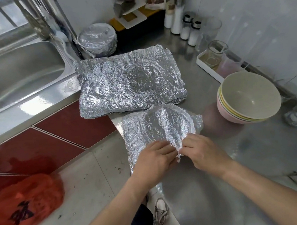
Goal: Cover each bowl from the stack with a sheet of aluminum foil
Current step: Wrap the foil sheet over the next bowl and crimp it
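Nearest, at bottom centre: shoe (161, 211) on tiled floor (89, 182). Near left on the floor: orange bag (23, 204) with dark print, blurred. Just past the near edge of the steel counter (258, 152): left hand (154, 159) and right hand (203, 152), side by side, fingertips almost meeting. Both with fingers curled, pinching the crumpled near edge of one foil sheet (156, 128). Sheet spread on the counter, left part hanging past the counter corner over the floor. Round, bowl-shaped form pressed into its middle, rim line clearest on the right side; cannot tell whether a bowl sits beneath. Right of the sheet, apart from it: bowl stack (248, 98), upright and uncovered, a pale grey-green bowl on top, yellow rims below it, a pink bowl at the bottom. Just beyond the sheet, touching or nearly touching its far edge: foil pile (129, 81), a thick rectangular pile of wrinkled sheets, ring marks on the top one, near left corner reaching past the counter edge. Left of the pile: steel sink (17, 71). Right of the pile, against the wall: white tray (207, 67) holding a glass (217, 52). Far, behind the pile at the sink corner: covered bowls (97, 39), a round stack wrapped in foil. Farther right along the wall: shakers (190, 31) with white contents, upright in a row.
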The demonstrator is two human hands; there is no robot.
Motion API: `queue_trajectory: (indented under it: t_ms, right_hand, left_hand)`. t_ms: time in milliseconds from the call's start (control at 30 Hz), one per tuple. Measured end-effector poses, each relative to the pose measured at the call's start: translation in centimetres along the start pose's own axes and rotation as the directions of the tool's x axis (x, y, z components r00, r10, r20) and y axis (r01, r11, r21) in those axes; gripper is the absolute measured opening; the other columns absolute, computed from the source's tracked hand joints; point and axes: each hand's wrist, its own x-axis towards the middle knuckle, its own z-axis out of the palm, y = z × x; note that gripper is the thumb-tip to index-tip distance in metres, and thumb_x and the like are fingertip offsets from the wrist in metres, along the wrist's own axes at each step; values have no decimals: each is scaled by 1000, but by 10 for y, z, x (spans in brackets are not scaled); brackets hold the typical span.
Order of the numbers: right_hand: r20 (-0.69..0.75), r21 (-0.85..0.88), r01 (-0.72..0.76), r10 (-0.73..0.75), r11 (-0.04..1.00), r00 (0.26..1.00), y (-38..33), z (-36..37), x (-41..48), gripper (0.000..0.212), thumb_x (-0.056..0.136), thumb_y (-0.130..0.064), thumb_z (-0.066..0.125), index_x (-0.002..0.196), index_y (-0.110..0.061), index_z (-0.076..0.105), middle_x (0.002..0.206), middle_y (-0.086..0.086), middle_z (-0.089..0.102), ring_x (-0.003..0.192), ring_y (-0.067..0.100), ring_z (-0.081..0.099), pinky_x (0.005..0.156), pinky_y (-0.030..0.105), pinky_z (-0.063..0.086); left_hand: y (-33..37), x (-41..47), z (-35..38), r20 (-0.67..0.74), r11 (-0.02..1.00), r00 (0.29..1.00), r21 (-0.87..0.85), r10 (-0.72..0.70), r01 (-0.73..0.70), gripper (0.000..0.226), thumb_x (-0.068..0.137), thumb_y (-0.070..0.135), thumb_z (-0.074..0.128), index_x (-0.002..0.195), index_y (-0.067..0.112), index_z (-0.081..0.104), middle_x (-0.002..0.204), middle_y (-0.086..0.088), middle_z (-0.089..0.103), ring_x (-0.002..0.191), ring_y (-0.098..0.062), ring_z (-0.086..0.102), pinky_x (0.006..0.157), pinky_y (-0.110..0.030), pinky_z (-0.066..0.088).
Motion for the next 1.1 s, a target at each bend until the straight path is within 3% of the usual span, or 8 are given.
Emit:
queue_trajectory:
  t_ms: [100,200,267,367,533,833,1000,1100]
  right_hand:
    - [92,36,-61,57,998,994,4,-9,4,21,62,0,70,70,-18,62,73,-3,51,72,20,52,55,31,44]
    - [196,46,-155,144,987,970,2,-22,8,23,65,-19,69,87,-24,67,89,-6,56,87,19,58,65,31,47]
    - [177,123,-213,190,969,966,-3,-27,9,25,72,-33,57,93,-25,69,93,-7,58,92,18,58,70,31,47]
    - [126,159,-195,176,968,976,-6,-23,9,20,77,-41,66,86,-25,73,86,-8,60,84,16,58,70,27,45]
    - [125,112,-100,86,989,988,-12,-5,6,15,72,-25,81,76,-17,69,79,-3,60,75,21,57,57,37,52]
    - [23,-11,25,-25,1000,999,-6,5,1,21,65,5,69,67,-13,57,70,3,49,68,23,47,50,37,42]
    - [3,-47,108,-108,993,994,5,-1,-1,23,67,7,69,66,-12,56,68,3,46,66,22,44,51,35,40]
    - [43,-10,46,-46,999,998,14,-11,-3,19,68,-1,74,71,-15,60,73,1,51,73,23,50,58,35,46]
  left_hand:
    - [13,2,6,44,992,992,63,-116,113,23,91,33,57,93,22,76,100,10,72,102,-19,66,87,-30,46]
    - [24,8,2,101,976,971,17,-218,218,31,87,40,54,99,21,76,109,7,72,105,-19,65,91,-30,45]
    - [23,8,-9,113,961,959,-64,-261,269,35,90,39,51,106,19,74,114,4,70,109,-19,63,91,-29,51]
    - [12,3,-26,128,958,960,-113,-248,263,32,94,34,48,108,18,72,119,4,68,114,-19,60,92,-30,52]
    - [-8,-7,-35,178,990,977,-48,-118,129,37,94,42,49,110,17,72,119,5,68,114,-16,59,97,-28,46]
    - [-10,-11,-27,62,999,998,45,-15,12,32,97,38,47,95,21,74,99,10,72,103,-11,60,92,-26,42]
    - [1,-14,-16,54,992,997,120,-54,47,24,95,32,53,94,22,74,99,10,73,99,-11,66,93,-27,43]
    - [21,-7,-7,104,978,982,149,-160,144,22,93,33,53,95,23,73,97,10,73,96,-12,67,88,-26,45]
